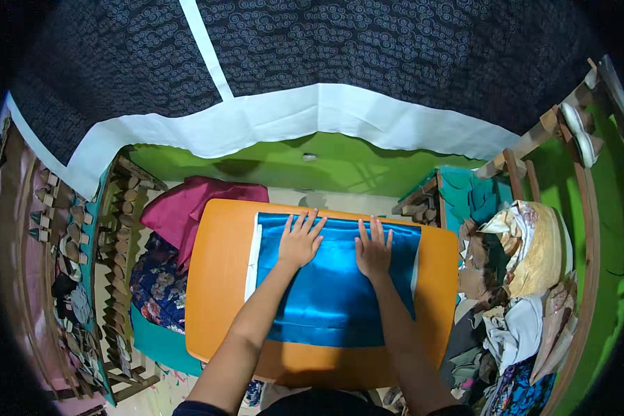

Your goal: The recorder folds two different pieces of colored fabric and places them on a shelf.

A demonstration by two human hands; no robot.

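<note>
A shiny blue satin cloth (333, 291) lies spread on an orange table (218, 277), with a white edge showing along its left side and a little at its right. My left hand (300, 241) rests palm down on the cloth's upper left part, fingers spread toward the far edge. Farther right, my right hand (374, 249) also lies flat on the cloth, its fingers stretched away from me. Neither hand grips anything. Both forearms cover parts of the cloth and the table's near side.
Magenta cloth (201, 208) and floral dark fabric (158, 281) lie left of the table, beside a wooden rack (121, 256). Piled clothes (520, 312) stand close on the right. A dark patterned curtain with a white border (256, 125) hangs beyond, before a green wall (367, 170).
</note>
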